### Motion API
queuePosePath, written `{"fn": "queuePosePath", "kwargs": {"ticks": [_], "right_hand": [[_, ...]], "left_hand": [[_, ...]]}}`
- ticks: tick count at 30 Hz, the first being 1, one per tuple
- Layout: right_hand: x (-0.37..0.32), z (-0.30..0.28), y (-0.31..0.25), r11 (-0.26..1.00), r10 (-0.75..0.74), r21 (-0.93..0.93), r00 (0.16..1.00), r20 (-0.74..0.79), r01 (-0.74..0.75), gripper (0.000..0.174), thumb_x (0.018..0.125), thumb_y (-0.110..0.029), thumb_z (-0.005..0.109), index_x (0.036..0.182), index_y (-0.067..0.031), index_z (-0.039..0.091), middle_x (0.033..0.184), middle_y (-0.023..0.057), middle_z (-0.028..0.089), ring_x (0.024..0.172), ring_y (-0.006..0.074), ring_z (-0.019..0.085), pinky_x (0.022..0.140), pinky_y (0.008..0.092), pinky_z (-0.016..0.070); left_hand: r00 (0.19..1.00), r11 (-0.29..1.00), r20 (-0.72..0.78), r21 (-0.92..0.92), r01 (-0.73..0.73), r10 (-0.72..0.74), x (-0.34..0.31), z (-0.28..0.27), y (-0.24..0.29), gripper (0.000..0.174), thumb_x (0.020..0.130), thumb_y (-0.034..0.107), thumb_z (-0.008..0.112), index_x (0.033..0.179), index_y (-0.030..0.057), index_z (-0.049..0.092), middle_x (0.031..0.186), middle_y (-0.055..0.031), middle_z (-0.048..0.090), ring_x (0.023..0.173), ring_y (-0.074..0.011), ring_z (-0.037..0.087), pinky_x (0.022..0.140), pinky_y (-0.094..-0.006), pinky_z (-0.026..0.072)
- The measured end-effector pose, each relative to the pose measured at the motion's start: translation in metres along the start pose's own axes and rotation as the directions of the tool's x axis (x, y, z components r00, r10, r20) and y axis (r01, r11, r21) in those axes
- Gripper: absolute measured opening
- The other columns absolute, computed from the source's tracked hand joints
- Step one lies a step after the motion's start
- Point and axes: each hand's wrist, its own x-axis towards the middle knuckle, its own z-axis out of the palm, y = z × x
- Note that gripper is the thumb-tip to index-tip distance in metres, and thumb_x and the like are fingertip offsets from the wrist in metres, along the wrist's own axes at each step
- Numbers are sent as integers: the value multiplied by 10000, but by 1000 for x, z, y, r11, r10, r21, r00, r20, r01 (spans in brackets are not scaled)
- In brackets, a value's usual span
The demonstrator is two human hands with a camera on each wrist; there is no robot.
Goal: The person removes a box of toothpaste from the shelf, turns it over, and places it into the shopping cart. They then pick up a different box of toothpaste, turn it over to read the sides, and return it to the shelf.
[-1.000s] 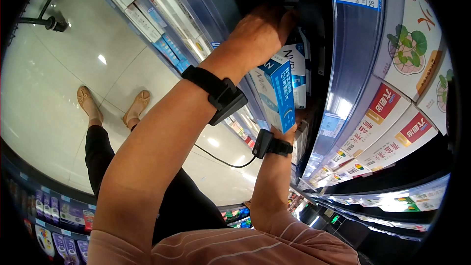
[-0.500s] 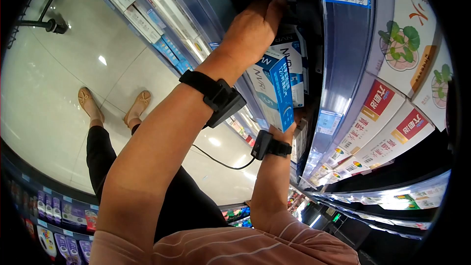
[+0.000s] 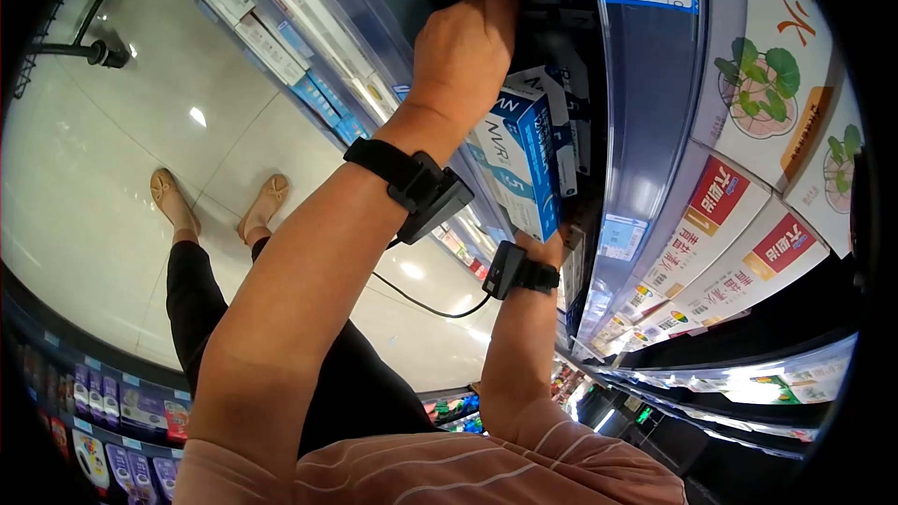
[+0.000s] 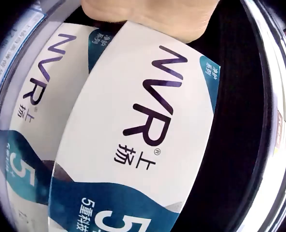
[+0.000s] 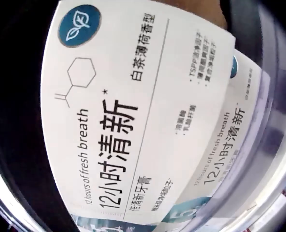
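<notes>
In the head view a white and blue toothpaste box (image 3: 513,164) marked NVR stands at the front of a shelf. Behind it is a second, slanted NVR toothpaste box (image 3: 558,98). My left hand (image 3: 463,51) is over the far end of these boxes, thumb stretched forward, other fingers hidden. The left wrist view has the hand (image 4: 152,14) right at the top edge of the rear box (image 4: 128,116). My right hand (image 3: 543,248) is at the near end, mostly hidden by the front box. In the right wrist view, a little skin shows behind the box (image 5: 119,121).
A clear shelf lip (image 4: 5,72) runs along the front of the boxes. To the right, another shelf edge (image 3: 645,131) carries price labels and larger white boxes (image 3: 730,252). More boxes fill a shelf (image 3: 309,28) at left, above the tiled floor (image 3: 103,131).
My left hand has drawn up and slightly left, away from the front box. The rear box has shifted and now slants more. My right hand has stayed nearly in place.
</notes>
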Motion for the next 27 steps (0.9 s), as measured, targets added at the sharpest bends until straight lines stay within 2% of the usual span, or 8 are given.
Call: {"fn": "queuePosePath", "kwargs": {"ticks": [4, 8, 12, 15, 17, 19, 24, 27], "right_hand": [[-11, 20, -12, 991, -21, 129, 1000, 1, 21, 403, 948, -164, 649, 1323, -38, 570, 1313, 153, 615, 1178, 273, 610, 1025, 405, 495], [-23, 37, -33, 931, 5, 363, 998, 68, -29, 455, 981, -315, 582, 1344, -42, 557, 1346, 160, 594, 1220, 303, 583, 1064, 447, 456], [-47, 63, -61, 827, 71, 539, 980, 184, -161, 480, 1032, -363, 465, 1440, -111, 451, 1440, 119, 518, 1301, 283, 503, 1108, 486, 369], [-73, 89, -82, 854, 93, 494, 982, 165, -164, 464, 1028, -348, 467, 1429, -115, 466, 1436, 115, 525, 1319, 299, 495, 1109, 526, 368], [-80, 90, -85, 951, 34, 302, 992, 121, -70, 461, 1025, -365, 466, 1409, -112, 491, 1442, 113, 522, 1332, 313, 489, 1118, 544, 354], [-81, 88, -84, 971, 14, 234, 994, 109, -39, 465, 1025, -377, 466, 1401, -106, 501, 1448, 111, 518, 1342, 324, 483, 1129, 552, 341], [-65, 78, -63, 946, 16, 319, 992, 125, -56, 496, 1034, -399, 461, 1429, -99, 477, 1461, 107, 510, 1345, 329, 482, 1137, 527, 348], [-61, 76, -56, 948, -18, 319, 992, 125, -23, 517, 1033, -414, 460, 1447, -105, 465, 1465, 113, 508, 1345, 320, 484, 1134, 513, 357]], "left_hand": [[997, 996, 41, -61, 70, -68, 0, -2, 2, 431, 1076, 366, 303, 1132, 100, 637, 947, -236, 701, 859, -461, 662, 762, -483, 566], [999, 997, 21, -55, 48, -47, 0, 0, -1, 426, 1076, 368, 300, 1146, 111, 633, 929, -233, 701, 840, -461, 664, 751, -491, 565], [999, 999, 24, -15, 48, -48, -1, 1, -1, 409, 1074, 367, 304, 1179, 117, 609, 914, -234, 699, 834, -465, 663, 742, -497, 564], [1000, 1000, 13, 0, -20, 20, -1, 4, -7, 338, 1065, 329, 369, 1210, 132, 603, 933, -215, 709, 815, -429, 682, 706, -466, 578], [991, 988, -45, 90, -123, 128, -4, 8, -11, 297, 1058, 295, 413, 1221, 141, 609, 938, -192, 716, 790, -391, 696, 669, -433, 585], [980, 968, -38, 168, -184, 193, -4, 8, -10, 266, 1049, 263, 451, 1223, 147, 616, 937, -171, 722, 765, -355, 706, 639, -404, 589], [942, 897, 19, 297, -327, 336, -7, 10, -10, 244, 1049, 246, 468, 1188, 151, 644, 881, -143, 722, 714, -322, 705, 600, -368, 584], [946, 913, 98, 249, -324, 309, -5, 12, -14, 293, 1059, 310, 438, 1143, 148, 667, 847, -143, 720, 702, -326, 701, 617, -376, 581]]}}
